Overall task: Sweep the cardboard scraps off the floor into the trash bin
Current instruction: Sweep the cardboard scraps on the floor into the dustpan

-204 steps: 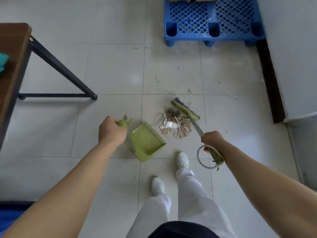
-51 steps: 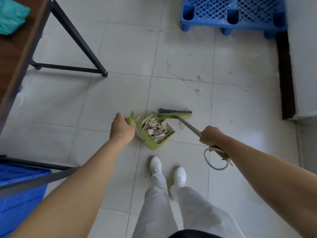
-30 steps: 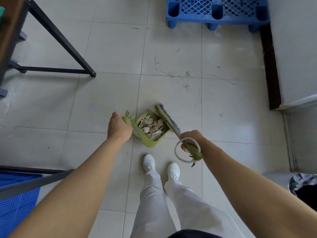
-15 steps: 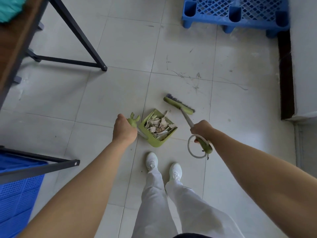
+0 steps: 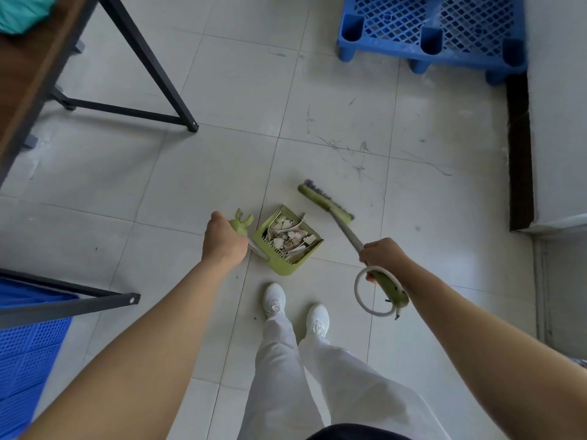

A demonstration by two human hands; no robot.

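- Blue plastic crate (image 5: 25, 354) sits at the lower left edge, beneath a dark metal bar (image 5: 68, 304).
- Brown table (image 5: 30, 74) on black legs fills the upper left.
- Left hand (image 5: 224, 241) has its fingers wrapped around the green dustpan handle (image 5: 242, 224).
- Green dustpan (image 5: 287, 241) holds the cardboard scraps (image 5: 289, 237), just ahead of the white shoes (image 5: 274, 298).
- Broom (image 5: 325, 203) rests its head on the tiled floor (image 5: 428, 217), just right of the dustpan.
- Right hand (image 5: 382, 257) has its fingers closed around the broom's handle.
- Blue pallet (image 5: 432, 33) lies upper right.
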